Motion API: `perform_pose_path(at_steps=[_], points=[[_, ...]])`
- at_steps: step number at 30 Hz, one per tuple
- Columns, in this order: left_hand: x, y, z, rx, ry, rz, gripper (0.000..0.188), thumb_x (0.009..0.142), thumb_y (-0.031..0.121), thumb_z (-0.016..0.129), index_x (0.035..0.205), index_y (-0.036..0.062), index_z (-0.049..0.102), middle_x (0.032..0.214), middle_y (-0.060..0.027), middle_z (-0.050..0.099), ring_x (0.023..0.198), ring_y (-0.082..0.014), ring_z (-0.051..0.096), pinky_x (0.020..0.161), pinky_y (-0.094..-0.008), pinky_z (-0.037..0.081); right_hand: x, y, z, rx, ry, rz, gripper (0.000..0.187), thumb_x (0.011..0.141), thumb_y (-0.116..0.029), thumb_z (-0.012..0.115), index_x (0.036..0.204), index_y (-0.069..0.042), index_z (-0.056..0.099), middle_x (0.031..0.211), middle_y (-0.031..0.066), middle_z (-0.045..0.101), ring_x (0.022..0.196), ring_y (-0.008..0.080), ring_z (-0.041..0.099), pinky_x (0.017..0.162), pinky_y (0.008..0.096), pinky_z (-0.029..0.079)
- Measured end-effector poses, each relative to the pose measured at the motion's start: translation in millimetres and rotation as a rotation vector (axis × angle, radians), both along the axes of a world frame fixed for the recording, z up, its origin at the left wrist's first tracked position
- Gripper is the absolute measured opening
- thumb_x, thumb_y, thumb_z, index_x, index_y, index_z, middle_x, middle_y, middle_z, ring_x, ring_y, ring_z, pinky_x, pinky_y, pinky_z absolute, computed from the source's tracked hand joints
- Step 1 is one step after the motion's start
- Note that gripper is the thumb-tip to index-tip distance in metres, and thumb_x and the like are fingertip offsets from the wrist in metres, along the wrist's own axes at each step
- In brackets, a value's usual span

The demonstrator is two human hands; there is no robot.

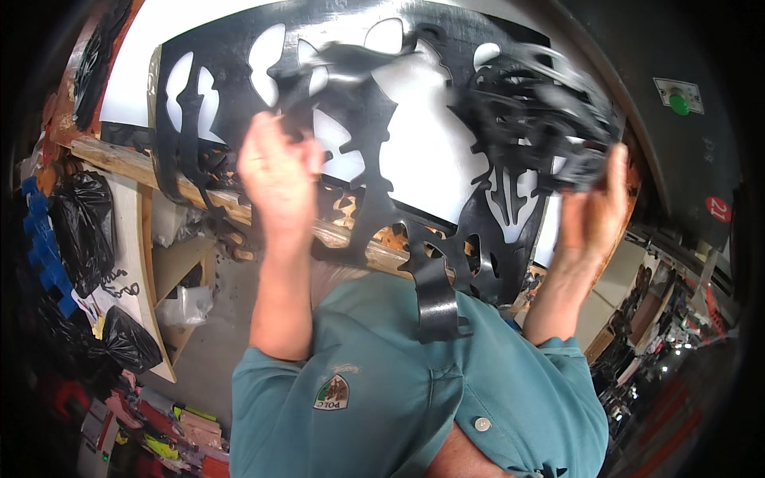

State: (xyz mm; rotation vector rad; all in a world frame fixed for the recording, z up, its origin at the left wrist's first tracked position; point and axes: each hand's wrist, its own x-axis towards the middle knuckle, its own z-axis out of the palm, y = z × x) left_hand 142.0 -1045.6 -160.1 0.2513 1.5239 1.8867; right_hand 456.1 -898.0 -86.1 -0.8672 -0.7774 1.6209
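Note:
A large black sheet, perhaps leather (382,203), with many shaped holes cut through it lies over the white work surface (422,135). Its lower part hangs over the front edge, in front of my shirt. My right hand (594,211) grips a bundle of black cut pieces (542,119), blurred at the top. Its fingers are partly hidden behind the bundle. My left hand (279,175) is raised over the sheet's left part, smeared by motion, with fingers drawn together. From its fingertips a blurred black cut piece (343,60) appears to extend up and right.
A wooden beam (119,163) runs along the table's front edge. At right stands a dark machine panel (637,48) with a green button (679,104). Black plastic bags (84,227) and a wooden shelf (179,267) are at left. Coloured scraps (171,434) lie lower left.

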Motion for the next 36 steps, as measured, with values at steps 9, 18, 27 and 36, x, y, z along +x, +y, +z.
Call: perform_pose_path(at_steps=[9, 18, 27, 36], points=[[-23, -35, 16, -0.251, 0.269, -0.471, 0.036, 0.112, 0.027, 0.058, 0.085, 0.0045, 0.063, 0.07, -0.0014, 0.061, 0.058, -0.0101, 0.056, 0.054, -0.0257, 0.043, 149, 59, 120, 0.574, 0.025, -0.067, 0.034, 0.114, -0.019, 0.052, 0.132, 0.007, 0.063, 0.128, 0.0205, 0.072, 0.113, 0.0312, 0.07, 0.097, 0.044, 0.059], [4, -35, 81, 0.123, -0.02, -0.593, 0.074, 0.113, 0.053, 0.044, 0.152, -0.0094, 0.048, 0.138, -0.0287, 0.067, 0.11, -0.0297, 0.074, 0.097, -0.0395, 0.06, -73, -15, 74, 1.178, -1.028, -0.356, 0.033, 0.109, -0.023, 0.059, 0.11, 0.008, 0.07, 0.1, 0.0149, 0.073, 0.082, 0.0305, 0.067, 0.072, 0.0403, 0.056], [2, -67, 53, -0.092, -0.32, -0.486, 0.033, 0.113, 0.02, 0.049, 0.126, -0.0029, 0.069, 0.115, -0.0056, 0.072, 0.106, -0.011, 0.065, 0.092, -0.0297, 0.054, -170, -82, 20, 1.449, -0.844, 0.869, 0.047, 0.079, -0.014, 0.084, 0.117, 0.006, 0.067, 0.1, 0.0183, 0.063, 0.088, 0.0371, 0.064, 0.074, 0.0454, 0.055], [-132, -45, 120, 0.074, 0.085, -0.586, 0.04, 0.11, 0.031, 0.062, 0.125, -0.0049, 0.071, 0.108, -0.011, 0.077, 0.089, -0.0165, 0.075, 0.077, -0.03, 0.061, -134, -15, -30, 0.902, -1.134, 0.231, 0.023, 0.105, -0.005, 0.06, 0.124, 0.006, 0.067, 0.121, 0.0188, 0.065, 0.111, 0.0319, 0.065, 0.1, 0.0418, 0.052]])
